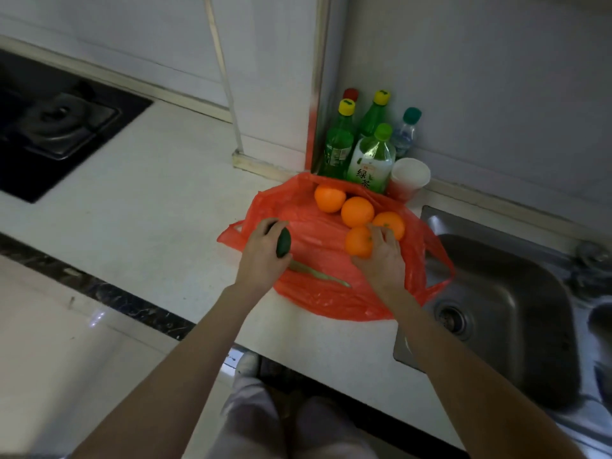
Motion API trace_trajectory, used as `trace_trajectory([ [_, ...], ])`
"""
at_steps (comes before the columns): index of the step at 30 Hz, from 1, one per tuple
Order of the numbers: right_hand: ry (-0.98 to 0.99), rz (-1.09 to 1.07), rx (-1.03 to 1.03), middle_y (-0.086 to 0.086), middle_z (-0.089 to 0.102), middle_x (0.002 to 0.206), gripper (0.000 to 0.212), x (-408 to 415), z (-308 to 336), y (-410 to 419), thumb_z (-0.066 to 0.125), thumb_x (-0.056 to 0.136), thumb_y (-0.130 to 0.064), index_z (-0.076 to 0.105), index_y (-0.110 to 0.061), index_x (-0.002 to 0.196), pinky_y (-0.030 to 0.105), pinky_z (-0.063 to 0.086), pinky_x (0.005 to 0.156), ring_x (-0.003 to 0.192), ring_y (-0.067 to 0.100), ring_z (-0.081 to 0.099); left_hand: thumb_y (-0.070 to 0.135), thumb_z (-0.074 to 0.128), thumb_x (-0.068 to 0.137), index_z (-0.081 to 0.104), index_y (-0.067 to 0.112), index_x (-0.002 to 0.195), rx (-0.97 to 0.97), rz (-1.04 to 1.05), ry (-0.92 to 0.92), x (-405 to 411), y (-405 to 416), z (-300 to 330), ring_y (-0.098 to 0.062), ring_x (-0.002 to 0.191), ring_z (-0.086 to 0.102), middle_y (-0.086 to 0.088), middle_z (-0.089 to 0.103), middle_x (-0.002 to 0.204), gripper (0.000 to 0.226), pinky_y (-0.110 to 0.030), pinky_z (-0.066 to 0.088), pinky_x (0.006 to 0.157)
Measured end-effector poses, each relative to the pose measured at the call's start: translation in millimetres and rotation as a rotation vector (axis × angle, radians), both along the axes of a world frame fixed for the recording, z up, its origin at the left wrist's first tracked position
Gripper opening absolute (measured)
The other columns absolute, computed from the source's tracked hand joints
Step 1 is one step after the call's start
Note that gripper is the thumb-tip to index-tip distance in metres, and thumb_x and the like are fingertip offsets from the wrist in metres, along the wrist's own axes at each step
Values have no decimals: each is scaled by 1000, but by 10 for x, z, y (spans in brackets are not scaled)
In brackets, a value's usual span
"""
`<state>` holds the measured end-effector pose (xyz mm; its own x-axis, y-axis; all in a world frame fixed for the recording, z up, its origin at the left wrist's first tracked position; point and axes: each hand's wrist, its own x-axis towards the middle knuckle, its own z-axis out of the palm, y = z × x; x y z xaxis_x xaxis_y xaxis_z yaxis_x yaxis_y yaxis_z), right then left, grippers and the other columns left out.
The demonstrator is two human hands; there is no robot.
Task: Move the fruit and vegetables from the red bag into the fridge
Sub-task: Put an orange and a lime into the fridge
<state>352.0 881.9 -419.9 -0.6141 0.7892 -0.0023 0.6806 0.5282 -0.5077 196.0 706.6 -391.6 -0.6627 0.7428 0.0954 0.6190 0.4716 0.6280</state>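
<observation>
Far left, set into the bench [149, 193]: black hob [56, 124], its burner blurred.

Toward the middle, near the bench's front edge: left hand [263, 256], fingers curled round a dark green vegetable [283, 242], held just above the left edge of the red bag [318, 293]. Cannot tell what kind of vegetable. Just beside that hand, lying flat on the bag: pale green pepper [318, 274], long and thin, tip pointing right.

Spread open on the bench between hob and sink, reaching back to the wall corner: the red bag itself, one handle draped over the sink's rim.

On the bag's back half, four oranges touching in a cluster: back-left orange [329, 198], middle orange [357, 212], front orange [359, 241], right orange [390, 223].

Right hand [381, 256] over the bag, fingers and thumb wrapped round the front orange, fingertips reaching against the right one.

Behind the bag, in the back corner of the bench: upright bottles, two dark green with yellow caps [339, 144], a red cap behind them, a green tea bottle [372, 159] in front, a small clear bottle with a teal cap [406, 130]. Just beside the tea bottle: white paper cup [410, 177].

Far right, sunk into the bench: steel sink [503, 313], drain near its front-left.
</observation>
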Motion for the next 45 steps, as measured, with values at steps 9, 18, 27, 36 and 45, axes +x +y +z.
trace_trajectory([
  [9,173,213,191,7,42,133,77,-199,941,159,75,70,-31,39,-21,138,40,46,86,119,30,46,6,70,73,50,12,130,106,126,97,15,-18,659,-31,112,52,-10,47,131,60,-42,49,91],
  [18,310,512,265,3,42,133,73,-1166,1791,-215,74,72,-34,40,-25,136,41,50,85,118,26,47,9,72,76,50,14,130,170,384,183,-507,-870,1388,-24,113,49,-6,45,132,58,-28,43,91],
  [27,380,848,241,-3,41,132,74,-2415,2119,-1377,75,72,-37,37,-31,136,36,48,82,117,21,48,13,71,79,48,16,132,117,666,277,-1049,-2343,1805,-21,115,48,-2,44,133,58,-25,42,91],
  [36,437,1135,249,-6,40,134,77,-3651,2479,-2949,74,73,-42,35,-32,138,32,44,82,117,19,47,10,71,78,50,13,131,97,880,332,-1748,-3766,2141,-25,111,50,-5,47,130,57,-27,44,89],
  [45,530,1272,221,-5,41,133,75,-4659,2823,-4383,74,73,-42,36,-31,136,32,44,82,114,20,49,11,72,78,50,14,130,122,968,435,-2448,-5013,2630,-20,111,49,-4,48,128,57,-20,36,86],
])
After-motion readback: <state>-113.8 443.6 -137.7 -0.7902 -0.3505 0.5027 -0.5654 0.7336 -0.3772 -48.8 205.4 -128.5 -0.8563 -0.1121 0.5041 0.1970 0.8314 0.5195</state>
